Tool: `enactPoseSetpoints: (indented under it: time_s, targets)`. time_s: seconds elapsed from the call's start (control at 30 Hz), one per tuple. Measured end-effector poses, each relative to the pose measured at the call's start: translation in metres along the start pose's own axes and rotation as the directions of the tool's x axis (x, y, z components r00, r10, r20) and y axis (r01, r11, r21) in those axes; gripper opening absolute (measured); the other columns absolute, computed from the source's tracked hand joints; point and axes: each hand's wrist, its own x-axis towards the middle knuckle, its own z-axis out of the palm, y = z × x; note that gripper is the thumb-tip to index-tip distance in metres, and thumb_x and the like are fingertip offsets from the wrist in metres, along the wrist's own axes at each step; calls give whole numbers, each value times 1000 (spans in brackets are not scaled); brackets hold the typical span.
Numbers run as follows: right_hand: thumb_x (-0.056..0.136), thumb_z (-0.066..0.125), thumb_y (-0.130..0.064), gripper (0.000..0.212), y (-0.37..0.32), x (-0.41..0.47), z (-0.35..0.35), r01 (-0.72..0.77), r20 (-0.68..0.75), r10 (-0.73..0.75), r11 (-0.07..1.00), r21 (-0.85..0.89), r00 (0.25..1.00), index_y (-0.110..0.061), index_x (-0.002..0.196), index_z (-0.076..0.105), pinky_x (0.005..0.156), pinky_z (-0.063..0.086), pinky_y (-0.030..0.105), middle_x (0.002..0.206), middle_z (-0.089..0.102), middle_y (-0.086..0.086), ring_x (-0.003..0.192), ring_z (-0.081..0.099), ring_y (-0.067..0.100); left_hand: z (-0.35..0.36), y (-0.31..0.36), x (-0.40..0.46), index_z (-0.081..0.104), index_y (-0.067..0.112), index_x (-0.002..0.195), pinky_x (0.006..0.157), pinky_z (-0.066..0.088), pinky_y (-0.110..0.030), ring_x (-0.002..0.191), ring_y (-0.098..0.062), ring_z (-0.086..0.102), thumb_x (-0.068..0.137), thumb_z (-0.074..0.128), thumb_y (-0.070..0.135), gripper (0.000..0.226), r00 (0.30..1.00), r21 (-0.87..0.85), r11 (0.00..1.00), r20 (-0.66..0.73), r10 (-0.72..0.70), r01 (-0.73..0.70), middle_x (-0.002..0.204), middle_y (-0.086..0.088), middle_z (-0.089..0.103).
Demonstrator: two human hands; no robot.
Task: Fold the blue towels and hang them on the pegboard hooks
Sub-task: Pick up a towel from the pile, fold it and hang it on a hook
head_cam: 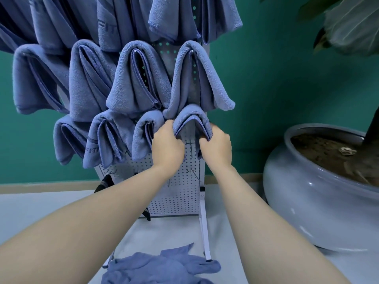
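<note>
Both hands grip a folded blue towel (191, 117) draped in an arch at the pegboard (174, 193), low on its right side: the left hand (167, 143) pinches its left edge, the right hand (218, 145) its right (fingers curled into cloth). A loose towel (162, 267) lies crumpled on the table (41, 208) below.

towels (141, 78): blue | pegboard (174, 193): white, dotted holes | wall (266, 78): teal | pot (307, 201): pale grey

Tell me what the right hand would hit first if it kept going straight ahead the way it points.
Probably the pegboard. The right hand grips the folded towel and points forward and up at the panel just behind; depth is unclear from this single view.
</note>
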Motion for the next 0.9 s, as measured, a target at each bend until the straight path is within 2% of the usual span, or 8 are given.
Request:
enactPoseSetpoints:
  time_s: [0.1, 0.3, 0.4, 0.57, 0.63, 0.7, 0.83, 0.9]
  targets:
    - [84, 48, -4, 33, 4, -2, 2, -26, 24, 26, 1000, -17, 999, -34, 69, 42, 61, 39, 32, 69, 55, -4, 67, 50, 27, 5, -6, 1, 51, 12, 86, 64, 39, -35, 75, -29, 48, 81, 44, -11, 24, 997, -1, 1000, 76, -11, 11, 79, -3, 55]
    - [87, 50, -5, 23, 10, 0, 9, -18, 38, 21, 997, -76, 999, -26, 76, 48, 59, 39, 34, 70, 56, 3, 72, 52, 34, 19, -8, 7, 46, 16, 76, 60, 39, -34, 69, -29, 47, 78, 42, -11, 27, 987, -13, 998, 150, -52, 54, 70, -3, 53]
    - [87, 52, -9, 19, 14, 1, 13, -70, 47, 75, 992, -109, 996, -21, 73, 46, 57, 37, 34, 71, 57, 5, 70, 50, 31, 22, -6, 12, 47, 13, 76, 57, 35, -33, 67, -29, 46, 80, 47, -9, 22, 978, 59, 994, 182, -105, 96, 70, -5, 53]
    - [85, 60, -20, 19, 25, -5, 15, -185, 54, 193, 976, -117, 980, -15, 69, 50, 55, 37, 31, 67, 57, 5, 60, 46, 27, 18, -13, 12, 56, 6, 81, 56, 48, -38, 71, -32, 61, 86, 58, 9, 6, 967, 113, 991, 234, -101, 76, 76, -10, 64]
    - [87, 64, -29, 18, 28, -10, 13, -194, 68, 203, 974, -113, 977, -18, 75, 58, 54, 38, 30, 70, 62, 2, 63, 53, 25, 11, -15, 6, 58, 10, 85, 61, 56, -42, 73, -30, 65, 88, 64, 18, 11, 968, 80, 995, 239, -69, 51, 77, -8, 66]
    - [87, 70, -41, 20, 31, -18, 11, -198, 88, 207, 975, -106, 974, -22, 86, 62, 56, 41, 30, 78, 67, -2, 72, 60, 21, 2, -13, -1, 58, 11, 98, 71, 58, -43, 81, -26, 66, 92, 72, 27, 22, 970, 42, 998, 241, -45, 36, 89, -5, 68]
    - [88, 75, -49, 44, 31, -46, 9, -306, 69, 306, 952, -6, 950, -17, 115, 62, 71, 44, 32, 107, 67, -3, 96, 63, 22, -26, -16, -18, 55, 13, 129, 89, 57, -42, 105, -22, 65, 93, 74, 35, 47, 963, -3, 999, 267, 43, -43, 115, -2, 68]
    - [89, 75, -48, 61, 29, -65, 12, -383, 38, 382, 923, 37, 923, -15, 137, 57, 82, 43, 31, 128, 65, 4, 119, 61, 25, -46, -23, -31, 55, 16, 128, 90, 56, -41, 107, -20, 64, 95, 71, 35, 41, 951, -12, 994, 288, 110, -111, 116, 1, 67]
